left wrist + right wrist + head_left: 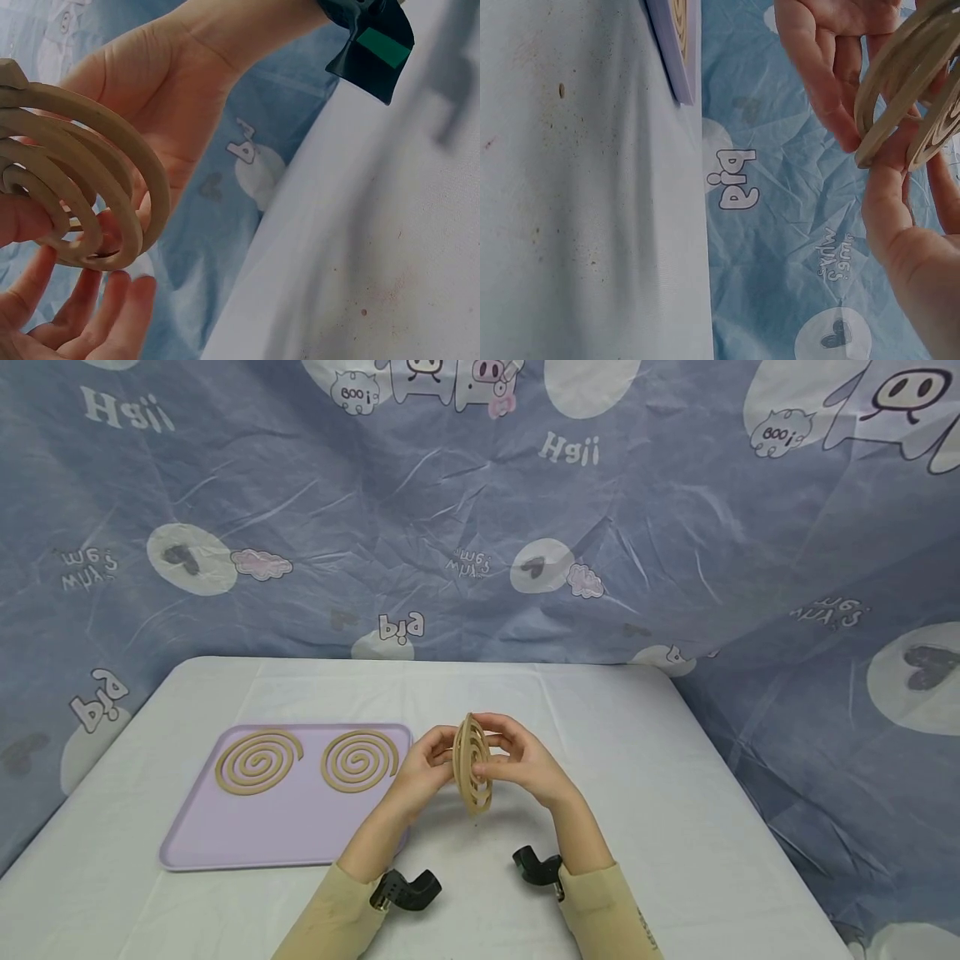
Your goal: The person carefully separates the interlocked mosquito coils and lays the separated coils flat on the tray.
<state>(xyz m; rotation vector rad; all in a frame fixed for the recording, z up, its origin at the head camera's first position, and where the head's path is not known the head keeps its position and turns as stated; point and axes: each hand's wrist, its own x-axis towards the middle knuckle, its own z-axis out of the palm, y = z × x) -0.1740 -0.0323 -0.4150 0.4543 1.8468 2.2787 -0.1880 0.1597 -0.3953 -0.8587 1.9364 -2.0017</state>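
A tan spiral coil (462,768) (156,176) (891,112) stands on edge above the white table, its rings spread apart sideways; whether it is one coil or two interlocked cannot be told. My left hand (420,772) (82,322) (810,52) holds its left side, thumb against the rings in the left wrist view. From the right, my right hand (528,767) (169,97) (907,232) grips it, thumb on the near face and fingers behind the upper edge. Parts of both hands' fingers are hidden by the rings.
A lilac tray (262,839) (664,34) lies left on the white table (675,827), its right edge beside my left forearm. Two flat spiral coils, one left (243,791) and one right (352,789), lie on it. A blue patterned cloth (420,502) hangs behind the table.
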